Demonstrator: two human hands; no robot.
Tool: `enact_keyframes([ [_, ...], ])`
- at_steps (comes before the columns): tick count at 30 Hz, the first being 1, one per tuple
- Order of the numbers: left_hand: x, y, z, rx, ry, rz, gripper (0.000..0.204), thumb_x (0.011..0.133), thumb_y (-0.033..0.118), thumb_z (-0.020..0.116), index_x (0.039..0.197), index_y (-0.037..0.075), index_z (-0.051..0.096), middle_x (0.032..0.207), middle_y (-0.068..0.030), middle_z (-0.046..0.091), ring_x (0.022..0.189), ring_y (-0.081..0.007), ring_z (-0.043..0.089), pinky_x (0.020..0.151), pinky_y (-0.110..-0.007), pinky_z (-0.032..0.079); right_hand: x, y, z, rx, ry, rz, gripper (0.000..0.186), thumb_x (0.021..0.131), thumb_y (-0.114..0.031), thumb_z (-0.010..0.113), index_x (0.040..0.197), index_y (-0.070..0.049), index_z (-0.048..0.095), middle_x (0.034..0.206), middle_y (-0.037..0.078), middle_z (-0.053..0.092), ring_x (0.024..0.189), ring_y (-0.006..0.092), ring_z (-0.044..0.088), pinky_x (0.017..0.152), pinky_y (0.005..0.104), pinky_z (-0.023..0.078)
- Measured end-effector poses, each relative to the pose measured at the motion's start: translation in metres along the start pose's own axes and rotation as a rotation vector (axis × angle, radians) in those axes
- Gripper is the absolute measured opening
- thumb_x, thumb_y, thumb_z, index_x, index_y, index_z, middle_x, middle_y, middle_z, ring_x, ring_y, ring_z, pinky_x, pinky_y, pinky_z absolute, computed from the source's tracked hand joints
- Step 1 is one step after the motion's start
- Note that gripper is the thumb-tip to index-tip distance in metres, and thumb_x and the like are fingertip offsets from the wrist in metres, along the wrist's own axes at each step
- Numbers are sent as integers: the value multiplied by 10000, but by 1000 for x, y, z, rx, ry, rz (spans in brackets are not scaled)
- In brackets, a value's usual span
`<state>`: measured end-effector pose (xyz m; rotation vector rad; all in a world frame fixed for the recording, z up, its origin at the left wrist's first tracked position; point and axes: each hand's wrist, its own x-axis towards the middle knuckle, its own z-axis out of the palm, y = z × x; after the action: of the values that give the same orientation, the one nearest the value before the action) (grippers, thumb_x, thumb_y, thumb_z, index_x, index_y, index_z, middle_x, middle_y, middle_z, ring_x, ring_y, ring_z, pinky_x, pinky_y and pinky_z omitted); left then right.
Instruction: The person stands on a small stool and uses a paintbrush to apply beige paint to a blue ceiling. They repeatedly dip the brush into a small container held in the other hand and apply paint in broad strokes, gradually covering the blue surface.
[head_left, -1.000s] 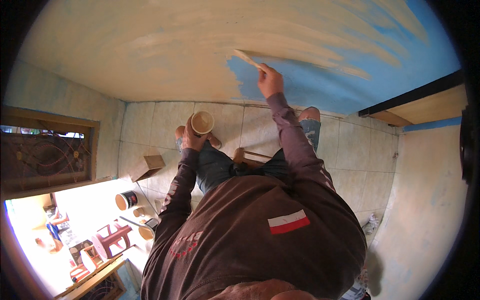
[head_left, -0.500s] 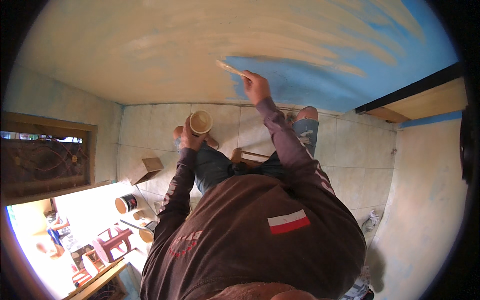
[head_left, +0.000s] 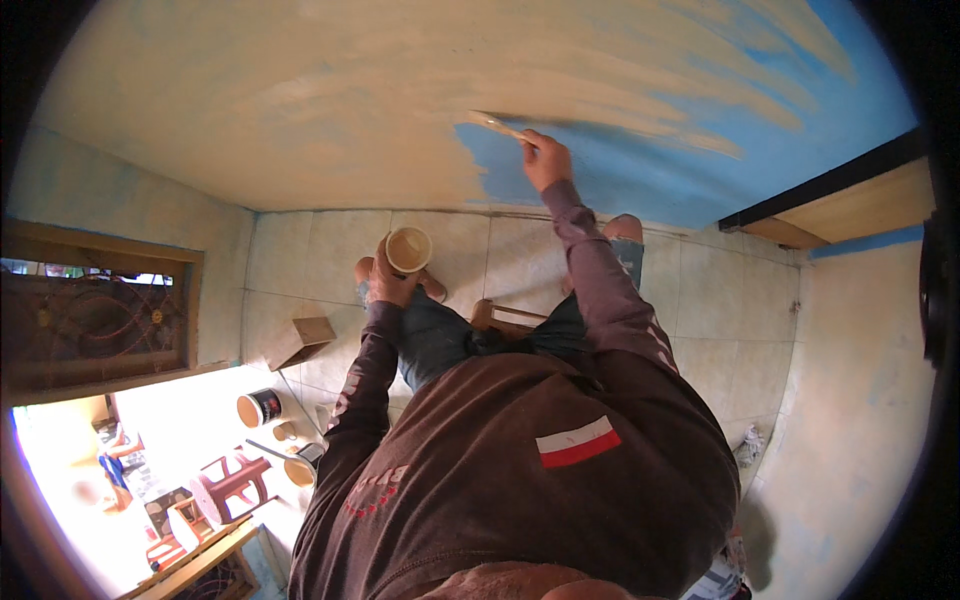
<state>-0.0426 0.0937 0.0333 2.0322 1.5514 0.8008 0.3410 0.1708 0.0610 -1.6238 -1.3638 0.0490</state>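
My right hand grips the handle of a paintbrush. Its bristles lie against the wall, at the border between beige paint and a patch of blue. Streaky beige strokes run over the blue toward the upper right. In my left hand is a small round tub, tilted so that beige paint shows inside; the fingers wrap round its side. The tub is above the tiled floor, near my left foot, apart from the wall.
I sit on a low wooden stool. A wooden box lies on the tiles to the left. Behind it are a bucket, a maroon plastic chair and a person beyond the doorway. A dark-edged wooden ledge juts out at right.
My right hand and the brush have moved to the right along the wall and a little upward. My left hand still holds the tub in nearly the same place.
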Motion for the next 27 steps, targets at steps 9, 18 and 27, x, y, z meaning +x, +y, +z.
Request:
enact_keyframes([
  [9, 2, -2, 2, -30, -22, 28, 889, 691, 258, 868, 1428, 51, 416, 1316, -201, 590, 1225, -353, 576, 997, -428, 488, -11, 79, -145, -137, 7, 157, 198, 904, -187, 685, 1080, -109, 730, 988, 166, 722, 846, 353, 700, 730, 409, 570],
  [18, -2, 2, 1, -12, -35, 32, 958, 685, 286, 883, 1460, 30, 381, 1340, -193, 578, 1252, -347, 551, 1034, -427, 460, -39, 145, -247, -292, 176, 230, 220, 912, -188, 690, 1118, -118, 726, 965, 157, 728, 775, 279, 703, 690, 372, 556],
  [27, -1, 9, -1, 60, -58, 32, 937, 699, 292, 873, 1460, 34, 389, 1356, -197, 571, 1250, -335, 558, 1028, -429, 462, -72, 117, -239, -115, 243, 228, 236, 909, -166, 716, 1132, -91, 728, 906, 138, 724, 719, 209, 668, 670, 325, 529],
])
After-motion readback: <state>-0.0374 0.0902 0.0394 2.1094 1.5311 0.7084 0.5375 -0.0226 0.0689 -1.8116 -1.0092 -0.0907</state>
